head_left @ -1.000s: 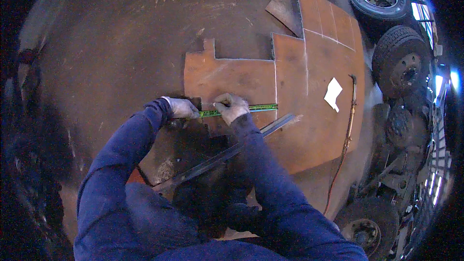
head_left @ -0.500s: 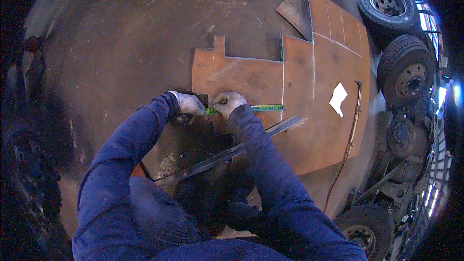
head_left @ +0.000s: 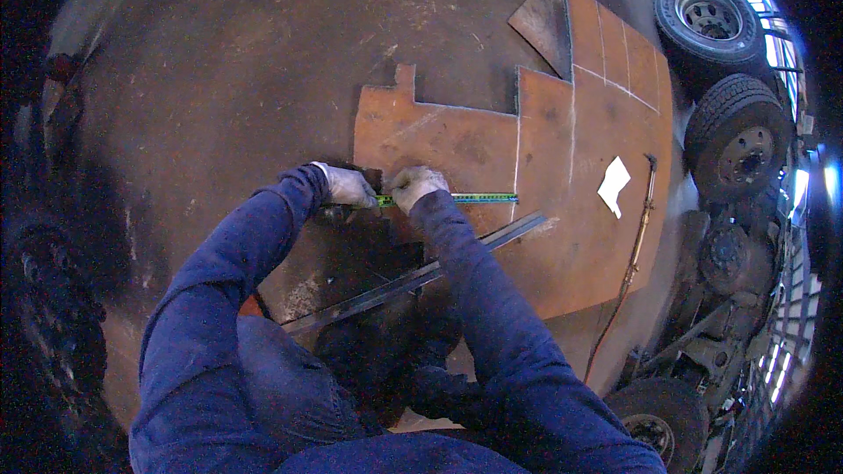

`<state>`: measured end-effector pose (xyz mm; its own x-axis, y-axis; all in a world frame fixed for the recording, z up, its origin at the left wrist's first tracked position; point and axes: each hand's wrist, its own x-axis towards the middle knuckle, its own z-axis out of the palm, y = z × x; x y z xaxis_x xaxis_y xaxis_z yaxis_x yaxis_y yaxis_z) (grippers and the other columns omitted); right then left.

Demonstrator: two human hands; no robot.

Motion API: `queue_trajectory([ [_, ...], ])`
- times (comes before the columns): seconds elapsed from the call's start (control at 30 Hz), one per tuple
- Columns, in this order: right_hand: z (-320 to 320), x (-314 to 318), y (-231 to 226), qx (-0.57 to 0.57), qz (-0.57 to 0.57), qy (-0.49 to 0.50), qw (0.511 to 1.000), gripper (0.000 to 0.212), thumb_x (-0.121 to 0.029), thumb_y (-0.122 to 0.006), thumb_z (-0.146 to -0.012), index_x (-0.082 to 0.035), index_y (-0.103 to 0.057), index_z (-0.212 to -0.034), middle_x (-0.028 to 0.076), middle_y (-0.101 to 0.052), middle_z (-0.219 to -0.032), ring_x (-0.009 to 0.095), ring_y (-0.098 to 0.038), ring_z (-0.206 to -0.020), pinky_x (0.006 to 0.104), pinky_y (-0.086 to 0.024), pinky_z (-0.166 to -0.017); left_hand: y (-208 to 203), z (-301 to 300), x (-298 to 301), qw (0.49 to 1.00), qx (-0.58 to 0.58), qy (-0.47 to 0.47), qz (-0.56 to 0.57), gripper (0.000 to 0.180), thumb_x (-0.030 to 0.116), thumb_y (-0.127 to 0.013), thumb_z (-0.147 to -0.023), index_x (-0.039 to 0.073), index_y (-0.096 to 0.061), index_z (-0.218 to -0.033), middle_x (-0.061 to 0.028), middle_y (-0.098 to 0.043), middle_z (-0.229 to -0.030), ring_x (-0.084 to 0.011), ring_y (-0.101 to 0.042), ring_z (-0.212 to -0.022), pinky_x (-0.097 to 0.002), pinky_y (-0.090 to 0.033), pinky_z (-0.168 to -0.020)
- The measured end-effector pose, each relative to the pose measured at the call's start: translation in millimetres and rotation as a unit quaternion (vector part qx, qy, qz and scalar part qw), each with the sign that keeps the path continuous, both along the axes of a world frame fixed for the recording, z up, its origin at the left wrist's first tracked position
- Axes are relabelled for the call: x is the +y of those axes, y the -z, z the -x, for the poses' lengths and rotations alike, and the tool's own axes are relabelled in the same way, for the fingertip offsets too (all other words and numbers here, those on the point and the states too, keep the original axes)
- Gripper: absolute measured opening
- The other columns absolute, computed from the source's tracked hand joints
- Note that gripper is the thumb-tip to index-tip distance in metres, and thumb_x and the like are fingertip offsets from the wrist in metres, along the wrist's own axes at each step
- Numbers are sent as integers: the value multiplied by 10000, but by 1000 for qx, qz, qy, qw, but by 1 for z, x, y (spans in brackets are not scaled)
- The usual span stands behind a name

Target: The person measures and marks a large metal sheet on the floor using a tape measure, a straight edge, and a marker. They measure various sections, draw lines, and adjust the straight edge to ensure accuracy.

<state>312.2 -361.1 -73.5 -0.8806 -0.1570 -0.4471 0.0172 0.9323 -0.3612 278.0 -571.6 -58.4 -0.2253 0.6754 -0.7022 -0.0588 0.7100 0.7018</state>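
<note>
A rusty orange-brown metal sheet [head_left: 536, 254] with a stepped, cut-out edge and white chalk lines lies on the floor before me. Across it stretches a yellow-green tape measure [head_left: 485, 198], its far end at a chalk line. My left hand [head_left: 349, 187], in a pale glove, is closed around the tape's near end, just off the sheet's left edge. My right hand [head_left: 416, 186], gloved too, is closed over the tape a little further right, its fingertips pressed together above the sheet. Whatever is inside the left palm is hidden.
A long straight metal bar [head_left: 421, 276] lies slantwise, partly over the sheet. On the sheet's right are a white paper-like piece [head_left: 613, 186] and a cutting torch [head_left: 641, 237] with a hose. Truck wheels [head_left: 709, 19] and axle parts [head_left: 727, 254] line the right side.
The view has shifted slightly, moving the sheet a little to the right. Both hands keep their places on the tape, and the tape still reaches the same chalk line.
</note>
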Motion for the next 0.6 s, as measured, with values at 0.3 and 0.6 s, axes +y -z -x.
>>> queue_trajectory([
  [0.3,-21,-11,3,79,48,34,995,97,-227,-697,-800,-182,-760,-858,125,-741,-929,345,-701,-920,464,-553,-852,28,-5,-4,997,-67,-34,11,328,384,-561,-1003,103,-730,-1018,-23,-712,-848,-140,-607,-655,-351,-512,-589],
  [0.6,-18,-7,-11,22,6,49,999,132,-229,-696,-809,-187,-749,-923,117,-740,-965,338,-697,-963,465,-542,-883,13,0,9,997,-67,-8,23,352,351,-520,-1011,108,-717,-1174,-73,-756,-933,-180,-702,-803,-364,-557,-758],
])
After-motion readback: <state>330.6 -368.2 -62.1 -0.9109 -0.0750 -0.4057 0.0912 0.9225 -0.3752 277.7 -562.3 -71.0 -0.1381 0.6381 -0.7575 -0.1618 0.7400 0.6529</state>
